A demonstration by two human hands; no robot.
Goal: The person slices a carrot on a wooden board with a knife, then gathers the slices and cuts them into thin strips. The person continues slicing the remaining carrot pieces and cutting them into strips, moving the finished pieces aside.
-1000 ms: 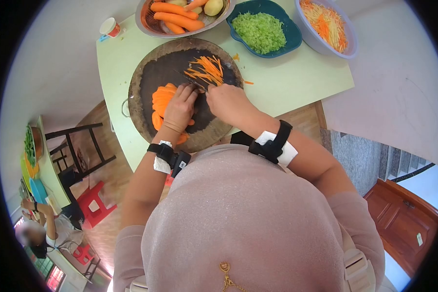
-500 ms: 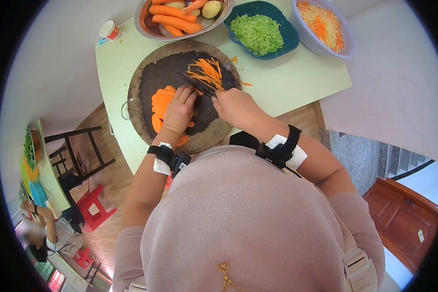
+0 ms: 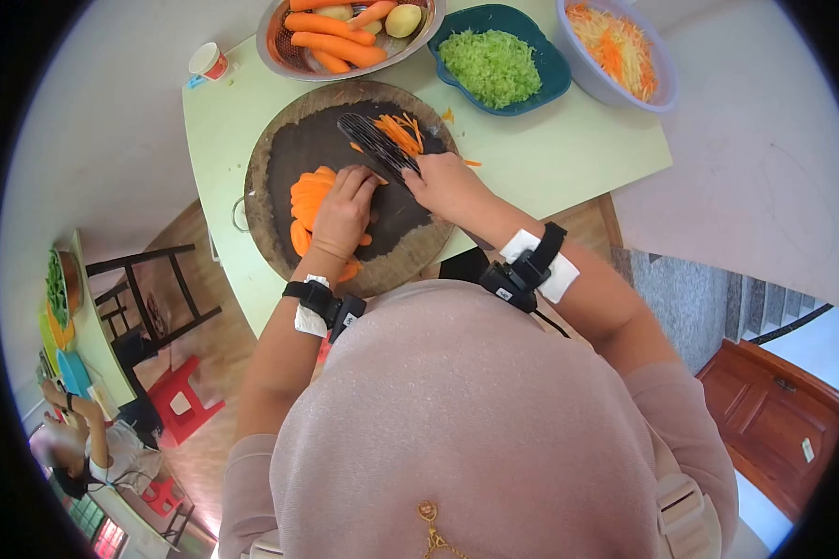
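My right hand [image 3: 453, 193] is closed around the handle of a dark-bladed kitchen knife [image 3: 378, 147], whose blade lies tilted over the round wooden chopping board [image 3: 275, 149]. Just beyond the blade is a small pile of carrot strips [image 3: 401, 133], partly covered by it. With bent fingers, my left hand [image 3: 343, 207] presses on a bit of carrot near the blade, mostly hidden beneath the fingertips. Overlapping carrot slices [image 3: 309, 197] lie to the left of that hand, and more show by its wrist.
Behind the board stand a metal colander [image 3: 276, 54] with whole carrots and potatoes, a green basin [image 3: 557, 74] of shredded green vegetable and a lavender bowl [image 3: 667, 88] of mixed shreds. A paper cup [image 3: 210, 61] stands at the table's left corner. Another person [image 3: 112, 447] works at far left.
The knife has tipped so its broad face now shows and covers more of the strips. My right hand has shifted slightly up with it. My left hand has barely moved.
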